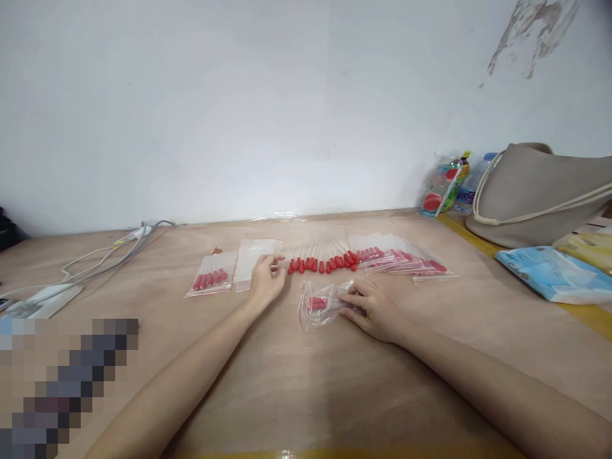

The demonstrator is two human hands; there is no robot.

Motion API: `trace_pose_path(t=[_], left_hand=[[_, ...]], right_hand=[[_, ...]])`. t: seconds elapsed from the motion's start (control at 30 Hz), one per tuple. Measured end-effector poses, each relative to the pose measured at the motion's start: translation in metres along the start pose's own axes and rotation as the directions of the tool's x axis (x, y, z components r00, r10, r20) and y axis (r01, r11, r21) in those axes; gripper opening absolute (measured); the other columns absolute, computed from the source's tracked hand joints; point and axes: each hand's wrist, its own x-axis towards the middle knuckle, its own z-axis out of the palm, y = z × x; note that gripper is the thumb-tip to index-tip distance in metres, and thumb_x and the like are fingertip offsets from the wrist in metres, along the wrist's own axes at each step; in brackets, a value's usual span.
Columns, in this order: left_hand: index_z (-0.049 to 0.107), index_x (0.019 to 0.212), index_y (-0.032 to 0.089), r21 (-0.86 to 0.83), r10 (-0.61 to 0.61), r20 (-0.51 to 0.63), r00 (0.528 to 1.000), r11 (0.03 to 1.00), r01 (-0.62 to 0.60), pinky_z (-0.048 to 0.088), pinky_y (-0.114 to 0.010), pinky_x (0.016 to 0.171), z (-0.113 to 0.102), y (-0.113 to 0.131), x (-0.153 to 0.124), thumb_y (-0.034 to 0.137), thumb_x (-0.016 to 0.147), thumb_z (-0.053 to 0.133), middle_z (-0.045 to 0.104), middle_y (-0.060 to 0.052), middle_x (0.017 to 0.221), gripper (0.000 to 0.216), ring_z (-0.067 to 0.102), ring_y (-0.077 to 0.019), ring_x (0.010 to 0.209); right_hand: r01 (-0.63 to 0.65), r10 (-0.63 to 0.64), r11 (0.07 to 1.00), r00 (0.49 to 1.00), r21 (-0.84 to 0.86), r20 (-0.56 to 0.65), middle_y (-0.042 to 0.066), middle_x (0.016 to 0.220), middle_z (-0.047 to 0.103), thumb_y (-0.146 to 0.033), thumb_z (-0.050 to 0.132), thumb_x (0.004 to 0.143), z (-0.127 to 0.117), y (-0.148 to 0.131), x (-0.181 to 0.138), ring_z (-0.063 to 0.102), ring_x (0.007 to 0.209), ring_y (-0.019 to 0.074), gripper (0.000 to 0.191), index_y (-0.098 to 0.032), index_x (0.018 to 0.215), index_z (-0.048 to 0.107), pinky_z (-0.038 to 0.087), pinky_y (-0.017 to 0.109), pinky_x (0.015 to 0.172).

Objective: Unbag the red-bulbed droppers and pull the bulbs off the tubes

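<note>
Thin clear droppers with red bulbs (321, 266) lie in a loose row in the middle of the table, bulbs toward me. My left hand (268, 275) is at the left end of that row, beside a flat empty plastic bag (245, 262); its fingers are loosely bent and apart, with nothing visible in them. In front of the row, my right hand (375, 307) grips the right end of a clear zip bag (329, 312) with a few red-bulbed droppers inside. How many it contains is hard to make out.
One filled bag (210, 278) lies at the left, and several overlapping filled bags (399, 260) at the right. Cables and a power strip (45, 301) are far left. Bottles (442, 185), a grey bag (540, 191) and a blue packet (557, 274) stand or lie right.
</note>
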Motion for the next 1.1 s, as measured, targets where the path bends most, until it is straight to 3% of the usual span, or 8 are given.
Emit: trace_pose_path(t=[0.1,0.27,0.43,0.57,0.73,0.83,0.97,1.1], left_hand=[[0.059,0.087,0.016,-0.092,0.150,-0.089,0.985,0.983,-0.158,0.049,-0.026,0.069,-0.010,0.011,-0.027,0.021,0.079,0.048,0.058,-0.004,0.084,0.014,0.056,-0.0139,0.078],[0.064,0.088,0.018,-0.224,0.389,0.127,0.913,0.907,-0.356,0.049,-0.026,0.070,-0.013,0.025,-0.061,0.021,0.081,0.050,0.063,-0.004,0.085,0.016,0.059,-0.0130,0.077],[0.059,0.108,0.021,-0.206,0.451,0.293,0.843,0.891,-0.405,0.047,-0.031,0.083,-0.007,0.030,-0.058,0.027,0.081,0.055,0.061,-0.006,0.105,0.028,0.058,-0.0172,0.095],[0.060,0.095,0.018,-0.134,0.381,0.404,0.832,0.924,-0.358,0.047,-0.028,0.072,-0.010,0.034,-0.053,0.030,0.081,0.054,0.059,-0.004,0.088,0.020,0.056,-0.0154,0.079],[0.055,0.089,0.017,-0.124,0.328,0.403,0.855,0.945,-0.304,0.044,-0.029,0.068,-0.013,0.032,-0.058,0.032,0.080,0.054,0.056,-0.002,0.081,0.018,0.053,-0.0152,0.075],[0.053,0.096,0.018,-0.285,0.255,0.392,0.884,0.947,-0.147,0.046,-0.028,0.069,-0.014,0.025,-0.058,0.033,0.079,0.055,0.060,-0.003,0.086,0.023,0.056,-0.0149,0.077],[0.051,0.099,0.017,-0.563,0.161,0.370,0.915,0.823,0.083,0.049,-0.030,0.075,-0.024,0.013,-0.046,0.033,0.076,0.059,0.064,-0.006,0.092,0.029,0.062,-0.0155,0.084],[0.054,0.090,0.016,-0.550,0.001,0.288,0.958,0.819,0.164,0.052,-0.031,0.071,-0.053,0.006,-0.024,0.035,0.068,0.067,0.066,-0.005,0.087,0.032,0.065,-0.0168,0.076]], right_hand=[[0.005,-0.005,1.000,1.000,0.006,0.007,0.006,0.086,0.057,-0.036,0.050,0.084,0.000,0.000,0.000,0.053,0.080,0.0170,0.027,-0.022,0.103,0.062,0.042,0.032,0.074],[0.013,-0.013,1.000,1.000,0.020,-0.004,0.006,0.086,0.057,-0.036,0.051,0.083,0.001,0.000,0.000,0.053,0.079,0.0169,0.027,-0.022,0.104,0.061,0.042,0.032,0.072],[0.013,-0.016,0.996,0.999,0.083,0.028,0.006,0.085,0.056,-0.035,0.048,0.085,0.000,0.001,0.000,0.051,0.079,0.0164,0.026,-0.022,0.104,0.062,0.043,0.031,0.071],[0.018,-0.024,0.993,0.999,0.120,0.046,0.007,0.088,0.056,-0.035,0.049,0.084,-0.001,0.001,0.000,0.051,0.080,0.0167,0.028,-0.022,0.106,0.061,0.043,0.032,0.073],[0.004,-0.011,0.994,0.998,0.108,0.056,0.008,0.089,0.055,-0.037,0.052,0.082,-0.001,0.000,0.000,0.051,0.082,0.0180,0.031,-0.022,0.108,0.061,0.043,0.034,0.074],[-0.007,0.002,0.994,0.999,0.110,0.054,0.008,0.091,0.055,-0.037,0.051,0.083,-0.001,0.001,-0.001,0.052,0.083,0.0183,0.031,-0.022,0.108,0.060,0.044,0.034,0.075],[-0.013,0.007,0.992,0.999,0.123,0.042,0.008,0.092,0.056,-0.036,0.051,0.083,-0.001,0.001,-0.001,0.052,0.084,0.0183,0.030,-0.022,0.107,0.061,0.044,0.035,0.076],[-0.004,-0.003,0.990,0.999,0.143,0.045,0.008,0.092,0.057,-0.034,0.053,0.082,-0.002,0.000,0.000,0.053,0.084,0.0182,0.030,-0.021,0.107,0.060,0.045,0.034,0.075]])
